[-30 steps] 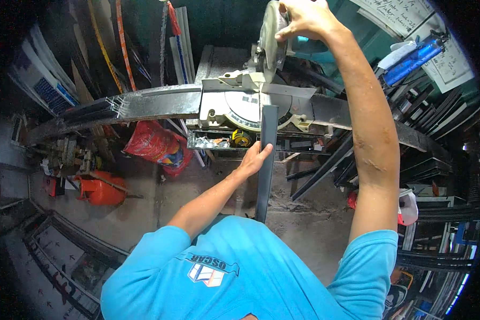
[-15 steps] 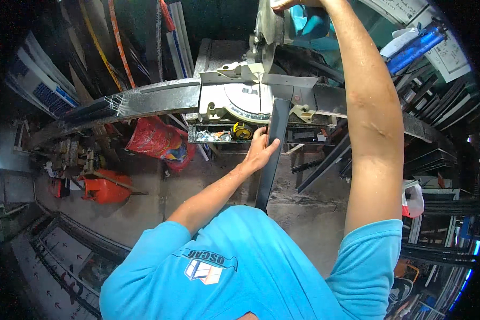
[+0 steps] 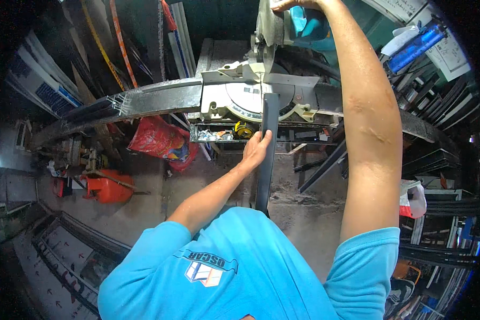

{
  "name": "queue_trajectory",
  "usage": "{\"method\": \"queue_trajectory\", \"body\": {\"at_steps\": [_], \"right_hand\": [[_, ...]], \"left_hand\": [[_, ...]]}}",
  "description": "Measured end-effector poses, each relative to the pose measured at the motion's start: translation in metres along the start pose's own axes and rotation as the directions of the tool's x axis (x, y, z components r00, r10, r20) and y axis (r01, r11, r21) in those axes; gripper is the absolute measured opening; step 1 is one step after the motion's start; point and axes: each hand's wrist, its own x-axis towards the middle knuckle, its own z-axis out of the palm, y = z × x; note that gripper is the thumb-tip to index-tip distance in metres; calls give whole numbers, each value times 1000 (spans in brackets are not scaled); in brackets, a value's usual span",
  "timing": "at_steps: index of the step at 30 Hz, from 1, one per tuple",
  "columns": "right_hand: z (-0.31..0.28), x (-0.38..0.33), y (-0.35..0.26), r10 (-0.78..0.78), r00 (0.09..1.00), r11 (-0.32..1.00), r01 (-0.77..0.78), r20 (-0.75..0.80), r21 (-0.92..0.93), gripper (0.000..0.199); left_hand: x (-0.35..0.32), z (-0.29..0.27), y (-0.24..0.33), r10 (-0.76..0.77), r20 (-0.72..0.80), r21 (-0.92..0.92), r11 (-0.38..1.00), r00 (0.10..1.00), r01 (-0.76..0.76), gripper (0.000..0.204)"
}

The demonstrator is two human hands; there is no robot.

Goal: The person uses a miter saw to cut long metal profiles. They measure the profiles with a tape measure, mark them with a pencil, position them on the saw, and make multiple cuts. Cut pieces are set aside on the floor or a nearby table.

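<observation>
In my left hand (image 3: 256, 149) is a long dark grey metal profile (image 3: 268, 160), thumb on its upper face. The profile points away from my body. Its far end lies over the front of the round, light-coloured base (image 3: 246, 97) of a mitre saw, and its near end reaches my shirt. At the top edge my right hand (image 3: 293, 4) grips the raised saw head, partly cut off by the picture's edge; what exactly its fingers wrap is hidden. Just below them the blade and guard (image 3: 266, 32) stand above the metal fence (image 3: 290, 80).
Under the saw, a shallow tray (image 3: 197, 136) holds a yellow-and-black tape measure (image 3: 244, 129) and small hardware. A long dark bench rail (image 3: 160, 98) runs to both sides. A red sack (image 3: 157, 141) and an orange container (image 3: 109, 186) stand left. Stacked profiles (image 3: 437, 165) line the right.
The profile's far end has swung left and slightly forward over the saw base, so it now points straighter ahead. My left hand stays on it; my right hand remains at the saw head.
</observation>
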Motion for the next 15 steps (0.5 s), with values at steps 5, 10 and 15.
{"method": "queue_trajectory", "body": {"at_steps": [5,10,15], "right_hand": [[-4,-5,-1,-15,998,1000,15,57,-1,123],[9,15,27,-182,981,977,189,72,-103,117],[35,9,54,-334,938,937,321,-88,-137,134]], "left_hand": [[-8,0,0,-88,1,103,991,996,87,66],[-19,3,-4,-76,46,34,997,996,75,69],[-17,-1,-3,-75,69,88,994,995,69,71]]}}
